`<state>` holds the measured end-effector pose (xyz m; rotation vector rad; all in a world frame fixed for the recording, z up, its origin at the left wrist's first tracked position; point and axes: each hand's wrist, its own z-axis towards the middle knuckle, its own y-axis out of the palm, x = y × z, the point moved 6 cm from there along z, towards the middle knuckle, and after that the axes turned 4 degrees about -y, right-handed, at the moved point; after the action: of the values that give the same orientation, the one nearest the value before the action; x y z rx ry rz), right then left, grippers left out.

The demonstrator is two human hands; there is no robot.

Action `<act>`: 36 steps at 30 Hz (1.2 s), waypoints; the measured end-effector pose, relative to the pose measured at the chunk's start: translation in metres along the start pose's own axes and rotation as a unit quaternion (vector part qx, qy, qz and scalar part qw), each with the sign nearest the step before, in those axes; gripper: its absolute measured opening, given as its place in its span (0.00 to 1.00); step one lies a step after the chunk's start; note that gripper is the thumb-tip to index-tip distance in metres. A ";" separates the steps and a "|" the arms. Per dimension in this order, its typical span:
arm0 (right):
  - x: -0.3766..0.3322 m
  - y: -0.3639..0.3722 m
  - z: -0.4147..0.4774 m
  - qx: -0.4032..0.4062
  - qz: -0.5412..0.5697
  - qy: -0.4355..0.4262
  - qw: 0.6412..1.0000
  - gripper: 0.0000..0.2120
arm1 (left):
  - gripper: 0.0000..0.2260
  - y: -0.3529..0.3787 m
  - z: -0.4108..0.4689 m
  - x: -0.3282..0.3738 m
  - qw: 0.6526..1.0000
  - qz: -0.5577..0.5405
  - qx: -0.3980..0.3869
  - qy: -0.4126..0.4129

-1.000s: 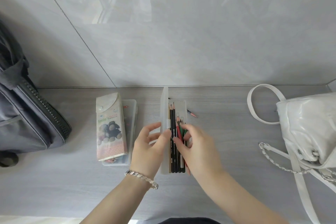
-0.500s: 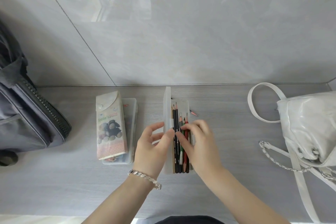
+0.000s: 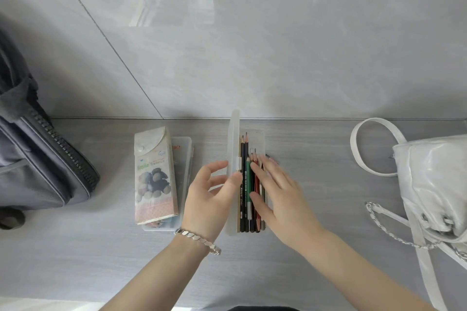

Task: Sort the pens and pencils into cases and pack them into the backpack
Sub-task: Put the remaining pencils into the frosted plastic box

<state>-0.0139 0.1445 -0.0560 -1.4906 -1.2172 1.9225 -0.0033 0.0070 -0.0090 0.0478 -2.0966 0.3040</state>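
Observation:
A clear plastic pencil case (image 3: pixel 260 139) lies open in the middle of the grey surface, its lid (image 3: pixel 233 134) standing upright on the left side. Several pencils (image 3: pixel 244 184), black, green and red, lie lengthwise inside with tips pointing away from me. My left hand (image 3: pixel 211 202) pinches the lid, thumb on the inner face and fingers behind it. My right hand (image 3: pixel 280 197) lies flat on the pencils on the right side of the case, fingers straight. A grey backpack (image 3: pixel 38 171) stands at the far left.
A printed soft case with a snap flap (image 3: pixel 154 177) lies on top of another clear plastic case (image 3: pixel 186 159), left of my hands. A white handbag (image 3: pixel 434 184) with strap and chain sits at the right. A tiled wall rises just behind the cases.
My right hand has gone from pinching the pencils to lying flat on them with fingers spread. The pencils have settled side by side in the case. My left hand stays on the lid.

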 end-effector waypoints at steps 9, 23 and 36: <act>-0.008 -0.003 0.024 -0.054 0.040 -0.077 0.995 0.28 | 0.07 -0.009 0.020 -0.005 0.999 -0.021 0.021 -0.021; 0.107 0.029 0.075 -0.065 -0.073 0.160 0.982 0.09 | 0.07 -0.030 0.044 -0.016 0.998 0.016 0.049 -0.043; 0.001 -0.081 0.047 0.127 0.485 0.141 0.854 0.10 | 0.10 -0.025 0.022 -0.018 0.998 0.018 0.041 -0.031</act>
<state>-0.0724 0.1696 0.0128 -2.3664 0.0118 2.1461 -0.0081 -0.0237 -0.0302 0.0688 -2.1482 0.4155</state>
